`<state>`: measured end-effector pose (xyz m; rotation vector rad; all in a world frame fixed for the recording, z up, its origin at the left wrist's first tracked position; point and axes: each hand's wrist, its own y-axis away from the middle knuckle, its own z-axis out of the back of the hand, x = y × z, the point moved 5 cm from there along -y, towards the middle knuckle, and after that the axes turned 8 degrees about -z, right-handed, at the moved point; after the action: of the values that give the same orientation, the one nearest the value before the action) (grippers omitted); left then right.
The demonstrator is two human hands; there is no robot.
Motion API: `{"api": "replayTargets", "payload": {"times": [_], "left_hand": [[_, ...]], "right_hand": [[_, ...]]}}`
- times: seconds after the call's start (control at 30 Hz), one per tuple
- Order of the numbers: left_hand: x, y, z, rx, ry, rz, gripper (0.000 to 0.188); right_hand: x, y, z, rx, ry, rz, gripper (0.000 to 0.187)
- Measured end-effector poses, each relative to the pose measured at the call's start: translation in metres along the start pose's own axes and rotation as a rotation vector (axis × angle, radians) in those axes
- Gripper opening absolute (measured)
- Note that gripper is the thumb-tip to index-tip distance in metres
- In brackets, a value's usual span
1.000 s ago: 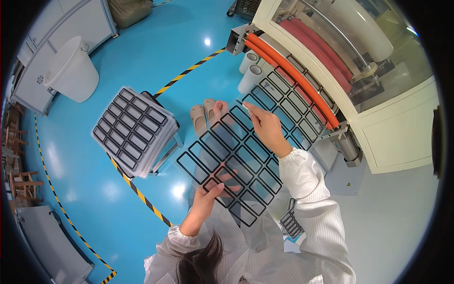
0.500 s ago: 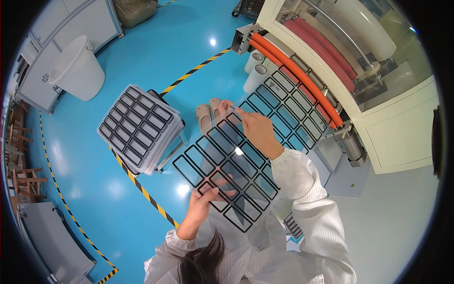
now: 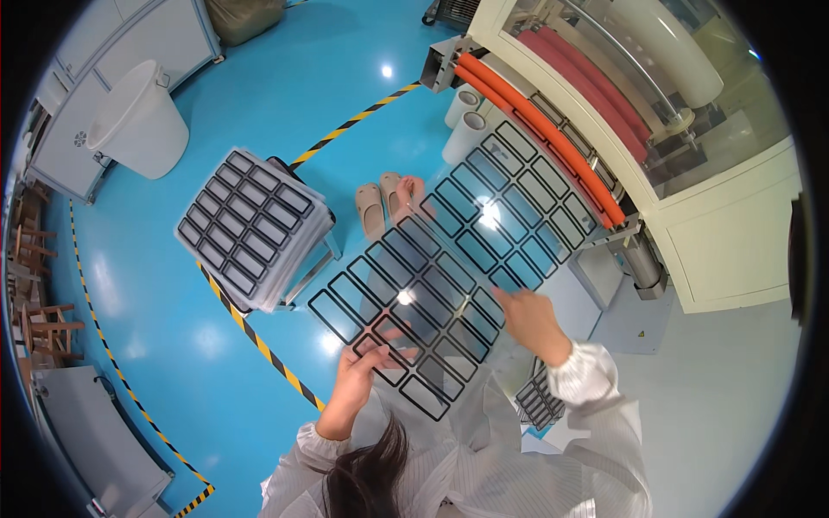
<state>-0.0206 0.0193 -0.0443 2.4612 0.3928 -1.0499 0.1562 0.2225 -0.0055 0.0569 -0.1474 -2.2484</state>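
Observation:
A clear film sheet (image 3: pixel 413 298) printed with rows of black rectangular outlines stretches in front of me. My left hand (image 3: pixel 358 367) grips its near left edge, thumb on top and fingers spread underneath, visible through the film. A second printed film section (image 3: pixel 509 203) extends from the orange rollers (image 3: pixel 544 134); a plain band lies between the two sections. At the near right end of that band is my right hand (image 3: pixel 531 319), its fingers closed and pointing left. Whatever it holds, if anything, is too small to make out. Whether the sections are still joined I cannot tell.
A stack of printed sheets (image 3: pixel 244 224) rests on a low stand to the left. White film rolls (image 3: pixel 466 134) stand beside the roller machine (image 3: pixel 717 233). Farther left is a white bucket (image 3: pixel 142 121). More printed pieces (image 3: pixel 540 401) lie near my right arm.
My right hand has moved from the far end of the plain band to its near right end. My left hand keeps its grip, and the held sheet has shifted slightly left.

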Motion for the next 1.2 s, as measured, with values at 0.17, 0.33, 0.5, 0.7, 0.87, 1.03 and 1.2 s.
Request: {"api": "replayTargets", "payload": {"times": [0.17, 0.33, 0.5, 0.7, 0.87, 1.03, 1.2], "left_hand": [[-0.006, -0.008, 0.014, -0.04, 0.004, -0.045, 0.062], [-0.025, -0.013, 0.03, -0.125, -0.092, -0.124, 0.064], [-0.039, 0.002, 0.053, -0.212, -0.172, -0.169, 0.058], [-0.019, -0.005, 0.051, -0.217, -0.058, -0.074, 0.062], [-0.013, -0.043, -0.012, 0.021, 0.105, -0.073, 0.067], [-0.002, -0.076, -0.049, 0.112, 0.076, -0.073, 0.048], [0.014, -0.087, -0.053, 0.037, 0.069, -0.055, 0.032]], "right_hand": [[-0.064, 0.066, -0.013, 0.262, -0.185, -0.089, 0.027], [-0.103, 0.066, -0.023, 0.62, -1.1, -0.401, 0.017], [-0.091, 0.039, -0.017, 0.357, -1.186, -0.292, 0.016], [-0.071, 0.038, 0.006, 0.393, -1.413, -0.332, 0.016], [-0.054, 0.051, 0.046, 0.309, -1.464, -0.248, 0.02], [-0.049, 0.054, 0.056, 0.32, -1.42, -0.264, 0.017], [-0.058, 0.028, 0.062, 0.087, -1.322, -0.312, 0.018]]}}
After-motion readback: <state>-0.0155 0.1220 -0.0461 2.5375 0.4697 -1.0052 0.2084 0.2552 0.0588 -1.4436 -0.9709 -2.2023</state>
